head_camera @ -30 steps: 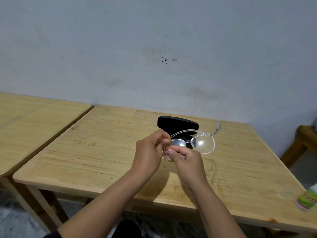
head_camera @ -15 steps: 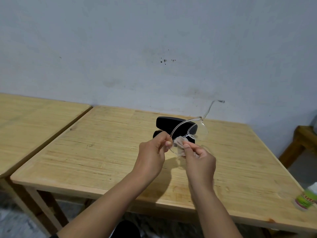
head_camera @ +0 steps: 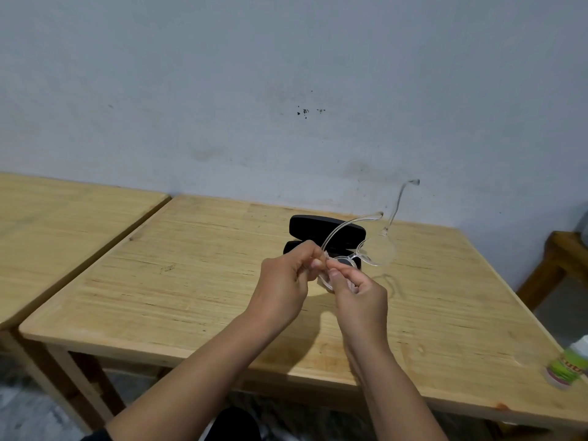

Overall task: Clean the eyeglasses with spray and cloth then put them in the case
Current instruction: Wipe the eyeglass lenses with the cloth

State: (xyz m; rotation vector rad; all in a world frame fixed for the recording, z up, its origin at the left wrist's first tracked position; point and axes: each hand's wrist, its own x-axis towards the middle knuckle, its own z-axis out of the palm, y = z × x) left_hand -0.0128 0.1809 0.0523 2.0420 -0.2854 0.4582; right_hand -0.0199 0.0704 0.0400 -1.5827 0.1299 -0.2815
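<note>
We hold the eyeglasses [head_camera: 356, 253] up in the air between both hands, above the middle of the wooden surface [head_camera: 191, 291], so that a lens can be rubbed from both faces at once. Our left hand [head_camera: 283, 281] pinches the frame at the near lens with curled fingers, steadying it; our right hand [head_camera: 359, 291] pinches a small pale cloth [head_camera: 324, 264] against that same lens, thumb on top. The cloth is mostly hidden between the fingertips, so how far it wraps the lens we cannot tell. The far lens hangs free to the right, and both clear temple arms are unfolded, pointing up and away toward the wall — held this way they stay out of the rubbing fingers.

The black case [head_camera: 321, 237] lies open just behind our hands, lid raised toward the wall, placed close for the last step. We judge the wiping is under way and the casing not yet begun.

The spray bottle [head_camera: 569, 367] lies on its side at the far right, near the front edge of the surface and partly cut off by the picture — a careless elbow could roll it off. There is bare wood to the left and in front of the case. The temple arms will need folding before the glasses fit, and the raised lid is the edge to watch.
</note>
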